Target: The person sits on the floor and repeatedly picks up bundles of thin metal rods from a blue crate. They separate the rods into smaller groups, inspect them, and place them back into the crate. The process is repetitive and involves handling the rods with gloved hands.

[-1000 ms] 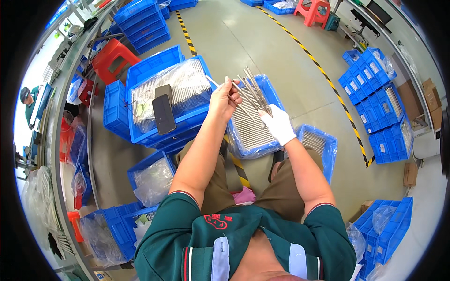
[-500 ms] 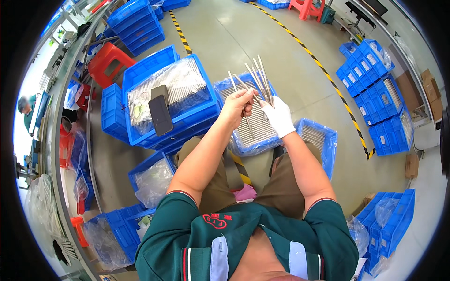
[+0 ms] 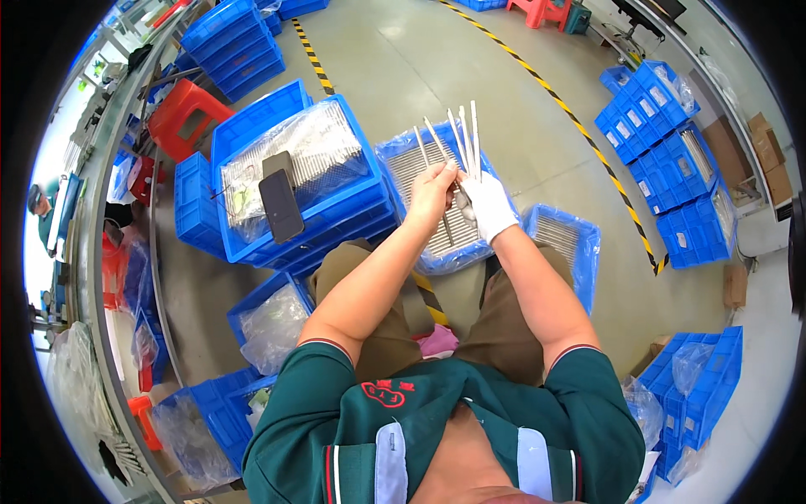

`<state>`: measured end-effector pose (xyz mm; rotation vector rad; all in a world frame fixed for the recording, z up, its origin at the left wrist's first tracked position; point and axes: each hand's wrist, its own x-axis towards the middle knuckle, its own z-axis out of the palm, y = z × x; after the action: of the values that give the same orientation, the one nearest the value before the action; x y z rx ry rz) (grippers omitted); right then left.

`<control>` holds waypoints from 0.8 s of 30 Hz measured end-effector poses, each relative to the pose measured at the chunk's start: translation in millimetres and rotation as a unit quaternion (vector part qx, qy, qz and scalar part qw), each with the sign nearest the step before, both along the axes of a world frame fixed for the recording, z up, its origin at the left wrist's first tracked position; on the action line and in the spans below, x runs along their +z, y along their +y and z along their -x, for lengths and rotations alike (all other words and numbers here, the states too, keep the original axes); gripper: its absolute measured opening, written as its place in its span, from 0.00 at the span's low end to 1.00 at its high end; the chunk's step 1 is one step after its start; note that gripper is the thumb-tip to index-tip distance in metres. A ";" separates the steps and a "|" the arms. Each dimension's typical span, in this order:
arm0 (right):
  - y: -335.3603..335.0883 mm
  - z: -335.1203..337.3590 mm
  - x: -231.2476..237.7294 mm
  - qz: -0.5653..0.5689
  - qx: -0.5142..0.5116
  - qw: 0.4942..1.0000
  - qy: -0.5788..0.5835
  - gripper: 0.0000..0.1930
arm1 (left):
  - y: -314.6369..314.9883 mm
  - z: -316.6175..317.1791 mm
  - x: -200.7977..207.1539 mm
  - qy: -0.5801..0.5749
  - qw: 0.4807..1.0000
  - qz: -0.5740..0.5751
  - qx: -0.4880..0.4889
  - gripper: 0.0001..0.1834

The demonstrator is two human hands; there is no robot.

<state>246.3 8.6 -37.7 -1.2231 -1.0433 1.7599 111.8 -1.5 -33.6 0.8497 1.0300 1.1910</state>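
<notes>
My bare left hand (image 3: 431,193) is closed round a thin metal rod (image 3: 421,144) that points up and away, its lower end showing below my fingers. Close beside it, my right hand (image 3: 490,210) in a white glove grips several long metal rods (image 3: 476,139), fanned slightly and pointing away from me. The fingertips of both hands meet or nearly meet, so exact contact there is hidden. Beneath them a plastic-lined blue crate (image 3: 395,151) holds rows of similar rods.
Left of my hands stands a stacked blue crate (image 3: 369,143) of rods, with a phone (image 3: 281,206) on its plastic cover. Another lined crate (image 3: 592,252) sits by my right knee. Further crates (image 3: 684,168) are stacked at right. A red stool (image 3: 180,118) stands far left.
My hands have drawn together, and the rods in the right hand now stand more upright. A second rod near the left hand has swung to lean more upright too. The view has shifted slightly.
</notes>
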 end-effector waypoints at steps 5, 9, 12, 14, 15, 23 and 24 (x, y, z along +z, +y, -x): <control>13.8 -0.1 4.4 -0.144 -0.116 0.979 -0.091 0.09 | 5.0 11.0 2.6 -0.043 0.998 0.010 -0.048 0.13; 18.2 -19.5 25.6 -0.032 -0.068 0.993 0.088 0.08 | -5.3 11.0 8.1 -0.108 0.978 0.028 -0.175 0.12; 15.7 -19.4 26.2 -0.007 -0.059 0.990 0.124 0.08 | -3.6 5.0 3.2 -0.146 0.953 0.028 -0.263 0.14; 17.5 -16.0 19.5 -0.029 -0.107 0.991 0.074 0.08 | -8.2 -1.6 -0.1 -0.125 0.964 0.054 -0.227 0.15; 20.2 -12.6 17.9 -0.041 -0.129 0.990 0.049 0.08 | -11.3 -4.2 -0.7 -0.113 0.970 0.066 -0.206 0.16; 78.9 -82.7 1.6 -0.043 -0.300 0.949 0.087 0.13 | -26.5 4.1 10.3 -0.120 0.931 0.123 -0.323 0.16; 79.4 -90.6 3.4 -0.038 -0.297 0.949 0.097 0.13 | -19.4 15.0 2.6 -0.129 0.939 0.099 -0.305 0.16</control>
<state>336.8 88.1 -34.3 -1.1359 -0.5417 1.3198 96.8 -20.9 -31.1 0.7522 0.5901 0.6342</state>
